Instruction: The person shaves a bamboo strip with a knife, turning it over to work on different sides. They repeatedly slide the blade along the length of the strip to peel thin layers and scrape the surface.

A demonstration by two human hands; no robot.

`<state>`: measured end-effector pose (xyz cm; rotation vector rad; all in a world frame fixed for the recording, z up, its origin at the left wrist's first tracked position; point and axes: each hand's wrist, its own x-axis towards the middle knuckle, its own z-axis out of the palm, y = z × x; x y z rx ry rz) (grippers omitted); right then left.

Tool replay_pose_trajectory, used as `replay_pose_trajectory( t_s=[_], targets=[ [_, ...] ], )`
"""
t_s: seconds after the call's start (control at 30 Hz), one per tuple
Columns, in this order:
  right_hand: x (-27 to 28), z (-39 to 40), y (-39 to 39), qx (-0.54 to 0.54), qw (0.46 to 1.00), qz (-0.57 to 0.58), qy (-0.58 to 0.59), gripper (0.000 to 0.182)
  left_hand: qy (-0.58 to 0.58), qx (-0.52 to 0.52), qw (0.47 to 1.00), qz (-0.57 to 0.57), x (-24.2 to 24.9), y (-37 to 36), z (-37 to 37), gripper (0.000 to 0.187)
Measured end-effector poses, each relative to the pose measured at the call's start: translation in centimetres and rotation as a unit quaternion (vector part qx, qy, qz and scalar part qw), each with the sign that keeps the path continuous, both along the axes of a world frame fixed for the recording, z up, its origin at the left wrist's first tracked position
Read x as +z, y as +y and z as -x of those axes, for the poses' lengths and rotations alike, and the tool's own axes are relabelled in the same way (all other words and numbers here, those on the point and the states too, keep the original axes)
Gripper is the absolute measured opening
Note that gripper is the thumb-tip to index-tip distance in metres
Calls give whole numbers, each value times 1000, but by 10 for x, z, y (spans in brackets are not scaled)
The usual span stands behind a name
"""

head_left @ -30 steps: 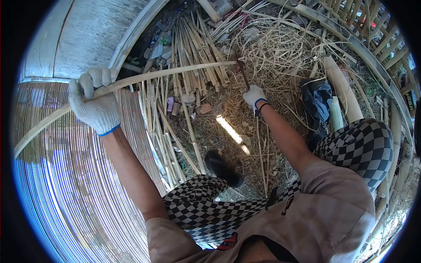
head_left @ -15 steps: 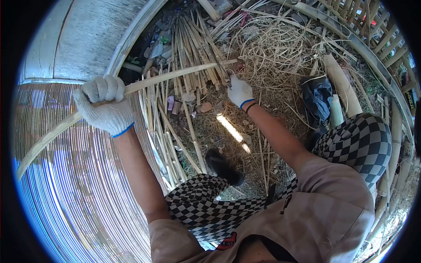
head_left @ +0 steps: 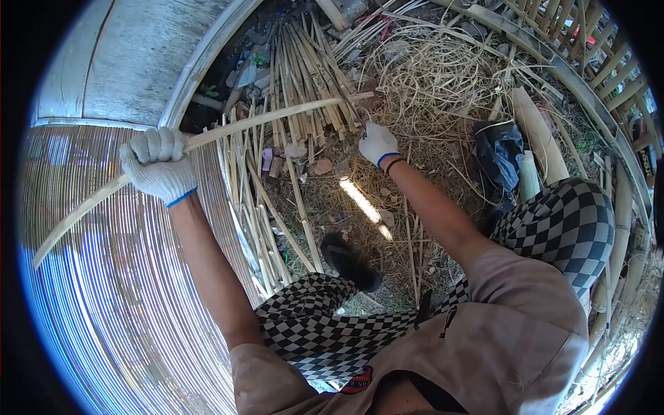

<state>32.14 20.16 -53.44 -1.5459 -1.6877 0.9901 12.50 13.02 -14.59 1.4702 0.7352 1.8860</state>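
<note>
In the head view my left hand (head_left: 160, 162), in a white knit glove with a blue cuff, is wrapped around a long, pale bamboo strip (head_left: 259, 121). The strip bows down to the left behind the fist and reaches right, across the ends of bundled sticks. My right hand (head_left: 378, 144), gloved alike, is closed near the strip's right end. From it a thin dark blade, seemingly a knife (head_left: 354, 111), points up and crosses the strip. Its handle is hidden in the fist.
A bundle of bamboo sticks (head_left: 304, 76) lies ahead, with loose sticks (head_left: 259, 228) to its left. Curly shavings (head_left: 443, 76) are heaped behind my right hand. A black plastic bag (head_left: 499, 155) and a bamboo piece (head_left: 539, 135) lie right. A slatted screen (head_left: 117, 297) stands left.
My left hand has shifted slightly along, up and to the left, with the strip. My right hand has stayed nearly in place, with the blade now showing more clearly across the strip.
</note>
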Motion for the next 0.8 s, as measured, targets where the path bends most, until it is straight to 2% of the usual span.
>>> replay_pose_trajectory(
  t_s=[0.03, 0.13, 0.17, 0.2, 0.23, 0.27, 0.33, 0.37, 0.4, 0.43, 0.53, 0.57, 0.67, 0.7, 0.8],
  targets=[
    [2, 5, -2, -4, 999, -43, -22, 26, -1, -17, 1000, 2, -2, 2, 16, 52],
    [46, 12, -15, 59, 998, -23, -24, 27, -11, -15, 1000, 3, -3, 6, 27, 52],
    [49, 18, -20, 66, 992, -100, -27, 24, -12, -18, 1000, 3, -3, 7, 29, 52],
    [53, 26, -25, 70, 990, -118, -36, 19, -13, -21, 1000, 3, -2, 9, 33, 52],
    [59, 23, -25, 83, 987, -131, -48, 18, -16, -73, 997, 11, 0, 11, 36, 52],
    [63, 22, -25, 98, 983, -144, -59, 17, -13, -65, 998, 11, -2, 10, 39, 52],
    [38, 13, 2, 103, 981, -153, -65, 20, -3, -48, 999, 6, -2, 9, 38, 51],
    [33, 3, 0, 63, 987, -143, -48, 23, 2, -50, 999, 3, -2, 7, 33, 51],
    [27, -5, 8, 44, 992, -62, -100, 24, 7, -51, 999, 0, -2, 3, 28, 51],
    [3, -7, 21, 26, 996, 11, -88, 25, 12, -54, 998, -3, -3, 1, 24, 51],
    [-19, -24, 31, 25, 986, 52, -155, 27, 18, -68, 998, -2, -4, 0, 20, 51],
    [-10, -26, 26, 41, 988, 56, -138, 26, 14, -95, 995, 5, -3, 1, 19, 51],
    [24, -11, 5, 16, 997, -7, -70, 24, 24, -77, 997, 3, 3, 7, 13, 51],
    [23, -5, 5, 17, 999, -35, -38, 23, 29, -67, 997, 4, 5, 9, 12, 51],
    [20, 3, 9, 17, 998, -56, -36, 24, 21, -30, 999, 8, 8, 8, -1, 52]
  ],
)
